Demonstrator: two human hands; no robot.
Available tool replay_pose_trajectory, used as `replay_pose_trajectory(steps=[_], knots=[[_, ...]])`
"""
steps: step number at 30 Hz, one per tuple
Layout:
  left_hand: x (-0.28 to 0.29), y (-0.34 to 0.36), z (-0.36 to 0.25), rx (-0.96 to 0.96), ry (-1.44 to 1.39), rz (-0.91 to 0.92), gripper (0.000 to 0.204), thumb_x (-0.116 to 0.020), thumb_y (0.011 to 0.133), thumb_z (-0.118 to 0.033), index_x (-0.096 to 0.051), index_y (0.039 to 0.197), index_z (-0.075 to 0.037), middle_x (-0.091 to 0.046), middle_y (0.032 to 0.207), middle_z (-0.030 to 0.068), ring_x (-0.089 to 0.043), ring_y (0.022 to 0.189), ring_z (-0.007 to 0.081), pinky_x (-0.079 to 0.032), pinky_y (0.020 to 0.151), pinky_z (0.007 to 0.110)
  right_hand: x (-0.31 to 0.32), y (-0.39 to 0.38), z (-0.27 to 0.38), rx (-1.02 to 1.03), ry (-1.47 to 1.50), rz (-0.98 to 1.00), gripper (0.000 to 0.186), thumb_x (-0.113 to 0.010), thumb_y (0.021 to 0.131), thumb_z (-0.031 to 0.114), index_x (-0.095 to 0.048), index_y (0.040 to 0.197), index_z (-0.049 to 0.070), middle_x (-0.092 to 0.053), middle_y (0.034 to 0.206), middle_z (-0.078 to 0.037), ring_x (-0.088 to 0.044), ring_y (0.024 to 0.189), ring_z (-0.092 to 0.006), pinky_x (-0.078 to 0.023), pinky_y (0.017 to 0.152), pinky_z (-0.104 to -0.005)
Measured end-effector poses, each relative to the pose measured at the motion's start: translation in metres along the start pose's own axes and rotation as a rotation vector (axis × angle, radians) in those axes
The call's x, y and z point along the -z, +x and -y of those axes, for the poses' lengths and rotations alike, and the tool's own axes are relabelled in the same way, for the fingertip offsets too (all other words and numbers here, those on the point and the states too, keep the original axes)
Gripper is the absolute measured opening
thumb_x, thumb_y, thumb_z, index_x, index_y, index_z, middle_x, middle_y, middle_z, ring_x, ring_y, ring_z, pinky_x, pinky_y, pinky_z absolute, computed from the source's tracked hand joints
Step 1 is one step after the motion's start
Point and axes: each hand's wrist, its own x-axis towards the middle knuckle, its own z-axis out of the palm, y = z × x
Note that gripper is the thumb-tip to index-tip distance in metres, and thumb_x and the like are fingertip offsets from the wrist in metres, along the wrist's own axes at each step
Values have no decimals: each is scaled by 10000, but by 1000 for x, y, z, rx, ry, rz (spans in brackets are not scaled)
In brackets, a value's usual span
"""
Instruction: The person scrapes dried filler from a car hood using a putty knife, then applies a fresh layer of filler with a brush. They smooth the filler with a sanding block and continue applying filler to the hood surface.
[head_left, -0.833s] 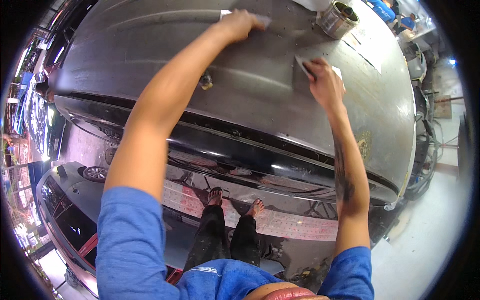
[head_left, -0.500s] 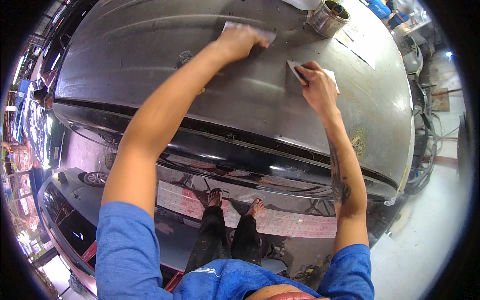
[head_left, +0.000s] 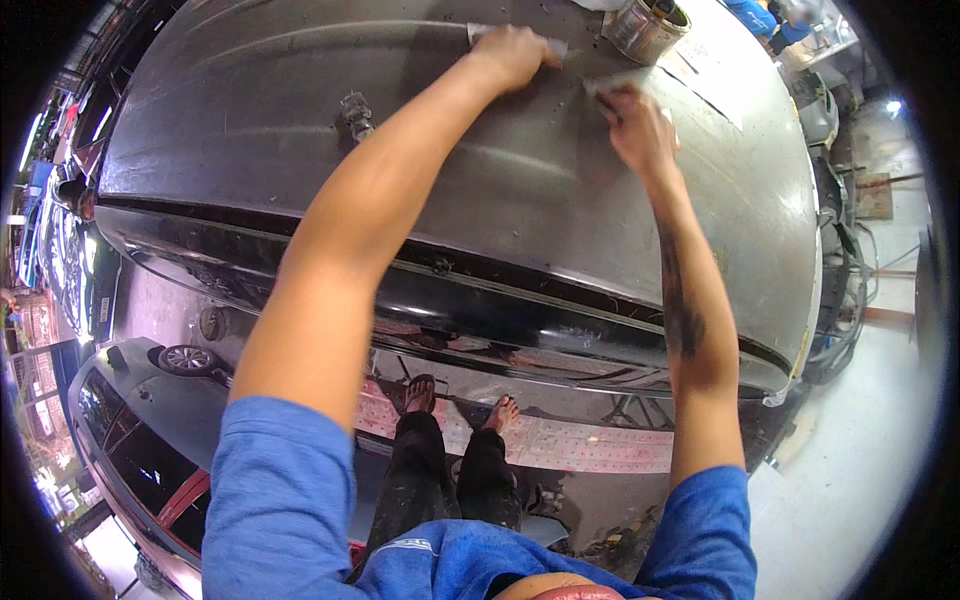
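Observation:
My left hand (head_left: pixel 512 60) is closed on a thin, flat pale plate (head_left: pixel 558 48) near the far part of a bare grey car roof (head_left: pixel 520 190). To its right, my right hand (head_left: pixel 642 135) grips a flat putty spreader (head_left: pixel 612 82) with a pale blade, blurred by motion. A bit of white shows past the far side of that hand. The fingertips of my left hand are partly hidden behind its back. Both tools are low over the roof; I cannot tell whether either one touches it.
An open metal can (head_left: pixel 648 32) stands beyond my right hand, beside a white sheet (head_left: pixel 712 88). A small greyish clump (head_left: pixel 356 115) lies left of my left forearm. My feet are on a pink-stained perforated plank (head_left: pixel 560 442). Another car (head_left: pixel 150 420) is parked at lower left.
Both hands have moved farther across the roof, the left one also a little to the right. The greyish clump shows more fully beside my left forearm.

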Motion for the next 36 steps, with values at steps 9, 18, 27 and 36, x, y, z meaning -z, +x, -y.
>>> replay_pose_trajectory(steps=[9, 18, 27, 36], knots=[[2, -77, -61, -72, 134, 47, 338, -559, 910, -184, -682, 1207, -286, -653, 1183, 115, -633, 1094, 392, -502, 874, 558, 18, -49, -11, 12, 56, 33, 206, -612, 902, 239, -742, 1060, 213, -662, 1117, -99, -654, 1009, -346, -529, 814, -446], [4, -38, -77, 2, -98, 36, 317, -569, 890, -132, -705, 1146, -260, -686, 1160, 97, -656, 1061, 333, -521, 868, 500, 15, -3, -31, -68, -19, 65, 234, -624, 907, 239, -710, 1117, 182, -666, 1161, -91, -663, 996, -355, -534, 805, -461], [-31, 36, -69, 116, 85, 147, 278, -556, 936, -289, -725, 1121, -168, -668, 1232, 86, -650, 1108, 329, -502, 916, 554, -12, 29, -74, 22, 224, 47, 268, -566, 839, 52, -692, 1076, 55, -712, 1059, -136, -696, 958, -291, -519, 764, -405], [-23, -140, -141, -29, 104, -139, 268, -561, 899, -345, -707, 1087, -221, -672, 1097, 146, -605, 1054, 448, -397, 860, 719, 41, -133, -62, 46, 138, 163, 324, -632, 779, -21, -713, 1066, 107, -680, 1108, -108, -650, 1065, -300, -511, 883, -394]])
